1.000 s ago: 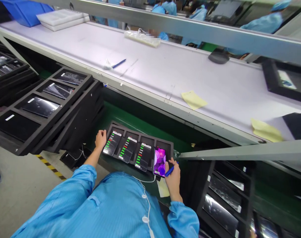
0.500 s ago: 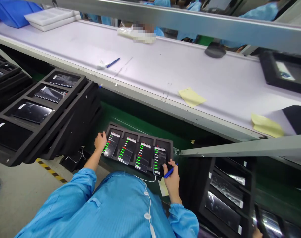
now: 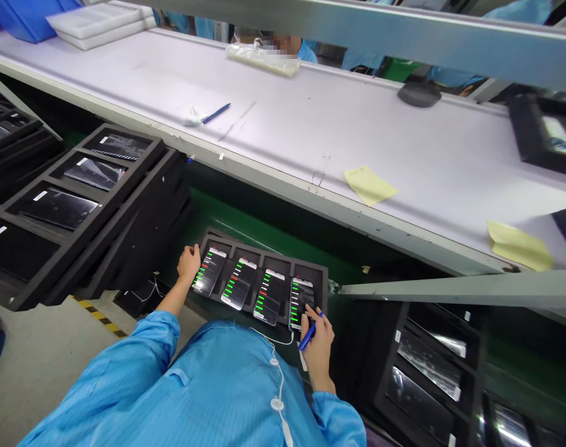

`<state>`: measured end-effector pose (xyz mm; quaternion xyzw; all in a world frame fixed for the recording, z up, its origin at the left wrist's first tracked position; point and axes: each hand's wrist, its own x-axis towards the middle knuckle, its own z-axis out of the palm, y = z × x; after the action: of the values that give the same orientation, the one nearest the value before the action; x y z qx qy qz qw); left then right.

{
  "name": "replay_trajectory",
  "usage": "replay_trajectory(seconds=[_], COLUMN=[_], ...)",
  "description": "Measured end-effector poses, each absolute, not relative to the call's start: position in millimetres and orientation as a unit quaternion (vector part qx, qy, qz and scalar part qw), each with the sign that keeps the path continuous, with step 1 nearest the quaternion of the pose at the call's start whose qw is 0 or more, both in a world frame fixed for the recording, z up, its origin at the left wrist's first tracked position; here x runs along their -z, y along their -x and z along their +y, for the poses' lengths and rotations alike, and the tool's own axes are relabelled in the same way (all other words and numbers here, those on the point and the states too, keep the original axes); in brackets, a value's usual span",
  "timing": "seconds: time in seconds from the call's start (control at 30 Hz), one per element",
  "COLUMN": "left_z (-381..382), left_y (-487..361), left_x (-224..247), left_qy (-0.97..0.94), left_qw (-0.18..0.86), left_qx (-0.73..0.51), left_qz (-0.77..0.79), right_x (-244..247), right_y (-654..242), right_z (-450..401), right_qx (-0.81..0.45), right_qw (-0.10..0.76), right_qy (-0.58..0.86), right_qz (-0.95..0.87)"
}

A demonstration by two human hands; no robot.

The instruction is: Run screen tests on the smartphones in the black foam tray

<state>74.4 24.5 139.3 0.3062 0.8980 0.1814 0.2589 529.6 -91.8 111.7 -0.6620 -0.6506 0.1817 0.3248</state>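
A black foam tray [image 3: 317, 270] with several lit phones lies in front of my body. My left hand [image 3: 188, 264] grips the tray's left edge, fingers curled, beside the leftmost phone [image 3: 210, 272]. My right hand [image 3: 318, 335] holds a blue pen [image 3: 307, 338] between its fingers, and its fingertips are at the lower part of the rightmost phone [image 3: 301, 298]. Green, white and red lines show on the screens. A white cable [image 3: 280, 341] runs to the bottom of the rightmost phone. Under my right hand, a pale paper is partly hidden.
Stacked black trays with phones stand at left [image 3: 120, 217] and lower right [image 3: 385, 379]. The white bench [image 3: 283, 118] bears a pen, yellow notes and a bagged item. A metal bar [image 3: 432, 285] juts at right. Other people are beyond the bench.
My right hand has moved slightly left and down over the rightmost phone, and the pen is tilted more steeply. My left hand stays at the tray. The view has shifted a little.
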Motion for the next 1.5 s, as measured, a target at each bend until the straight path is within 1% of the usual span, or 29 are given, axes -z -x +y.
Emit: replay_trajectory(seconds=[0.1, 0.17, 0.4, 0.53, 0.63, 0.83, 1.0, 1.13, 1.27, 1.43, 1.5], left_z=[24.3, 24.5, 25.0, 24.6, 24.5, 24.3, 24.0, 24.9, 25.3, 25.1, 25.2], left_y=[-73.8, -73.0, -71.5, -70.8, -70.7, -70.1, -69.2, -69.5, -70.2, -71.6, -72.1], left_x=[-140.1, -140.4, -140.9, -140.3, -140.3, -137.7, -133.8, -133.8, -137.6, -142.8, -143.5], left_qy=[-0.306, -0.306, -0.306, -0.306, -0.308, -0.303, -0.304, -0.301, -0.3, -0.3, -0.298], left_qw=[0.262, 0.263, 0.267, 0.268, 0.271, 0.268, 0.263, 0.261, 0.266, 0.272, 0.27], left_qx=[-0.18, -0.18, -0.174, -0.18, -0.179, -0.19, -0.193, -0.187, -0.182, -0.179, -0.18], left_qz=[0.897, 0.897, 0.897, 0.896, 0.894, 0.895, 0.895, 0.898, 0.898, 0.897, 0.898], right_x=[-111.6, -114.2, -120.9, -121.7, -122.8, -123.6, -121.4, -119.7, -120.7, -122.3, -123.4], right_y=[-533.9, -533.2, -515.0, -518.0, -520.4, -514.1, -517.4, -511.6, -506.6, -513.2, -514.3], right_z=[-90.5, -89.9, -97.6, -98.7, -98.4, -101.0, -96.6, -95.4, -96.1, -89.1, -84.9], right_qx=[-0.171, -0.171, -0.181, -0.172, -0.155, -0.18, -0.152, -0.164, -0.193, -0.164, -0.183], right_qw=[0.354, 0.357, 0.333, 0.31, 0.315, 0.313, 0.329, 0.323, 0.299, 0.313, 0.297], right_qy=[0.668, 0.668, 0.643, 0.661, 0.679, 0.631, 0.671, 0.667, 0.636, 0.672, 0.652], right_qz=[-0.632, -0.63, -0.665, -0.661, -0.645, -0.686, -0.647, -0.651, -0.685, -0.651, -0.673])
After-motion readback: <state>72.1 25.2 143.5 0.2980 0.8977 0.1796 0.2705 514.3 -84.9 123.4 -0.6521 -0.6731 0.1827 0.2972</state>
